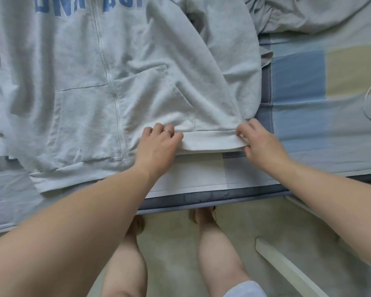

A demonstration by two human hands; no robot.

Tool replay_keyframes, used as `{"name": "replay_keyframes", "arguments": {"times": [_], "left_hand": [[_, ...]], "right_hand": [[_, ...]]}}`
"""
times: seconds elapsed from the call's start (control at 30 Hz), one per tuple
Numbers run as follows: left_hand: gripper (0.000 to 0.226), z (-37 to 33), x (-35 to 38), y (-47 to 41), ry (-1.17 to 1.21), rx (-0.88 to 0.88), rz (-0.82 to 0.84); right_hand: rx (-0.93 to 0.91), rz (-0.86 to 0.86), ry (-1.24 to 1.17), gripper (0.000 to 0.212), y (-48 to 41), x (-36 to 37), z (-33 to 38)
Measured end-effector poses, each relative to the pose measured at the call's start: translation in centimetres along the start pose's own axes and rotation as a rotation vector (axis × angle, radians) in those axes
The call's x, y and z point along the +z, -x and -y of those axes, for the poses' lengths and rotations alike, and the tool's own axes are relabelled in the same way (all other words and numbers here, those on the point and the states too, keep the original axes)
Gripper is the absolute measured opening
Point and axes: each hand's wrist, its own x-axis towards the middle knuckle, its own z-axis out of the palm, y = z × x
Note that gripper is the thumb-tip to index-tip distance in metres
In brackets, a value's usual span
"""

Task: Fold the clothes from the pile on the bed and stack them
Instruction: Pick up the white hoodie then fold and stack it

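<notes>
Beige floor (pixel 233 232) is seen nearest, at 6 o'clock, with the patchwork bed (pixel 308 82) just past it. The hoodie (pixel 73 71) is spread zip-up toward 11 o'clock. Its hem (pixel 210 142) is pinched dead centre by the left hand (pixel 158 144), fingers curled, and by the right hand (pixel 259 144) at the corner. Bare bed is left at 3 o'clock, and grey fabric (pixel 313 13) is bunched at 1.

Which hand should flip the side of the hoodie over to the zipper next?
Probably the right hand: it pinches the outer corner of the hoodie's hem, below the sleeve. The left hand grips the hem nearer the zipper, so it suits holding the crease.
</notes>
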Motion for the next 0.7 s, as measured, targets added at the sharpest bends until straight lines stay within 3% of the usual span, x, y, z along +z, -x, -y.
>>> {"name": "replay_keyframes", "arguments": {"times": [0.1,0.2,0.37,0.57,0.7], "left_hand": [[0.023,-1.2,0.3,-0.3,0.034,0.033,0.103],[0.025,-1.7,0.5,-0.2,0.044,0.029,0.264],[0.026,-2.6,-0.2,-0.5,0.067,0.037,0.338],[0.039,-4.2,-3.2,-2.7,0.188,-0.049,0.167],[0.059,-4.6,-5.0,-5.7,0.289,-0.063,0.154]], "right_hand": [[-0.075,-0.023,-0.028,0.033,0.4,1.0,0.2],[0.053,-0.015,0.0,0.023,0.8,1.9,-2.0],[0.238,0.284,-0.001,0.022,0.6,1.2,-4.6],[0.299,-0.022,-0.22,0.043,-3.2,-3.2,-3.7],[0.546,0.013,-0.513,0.066,-8.0,-4.6,-2.8]]}}
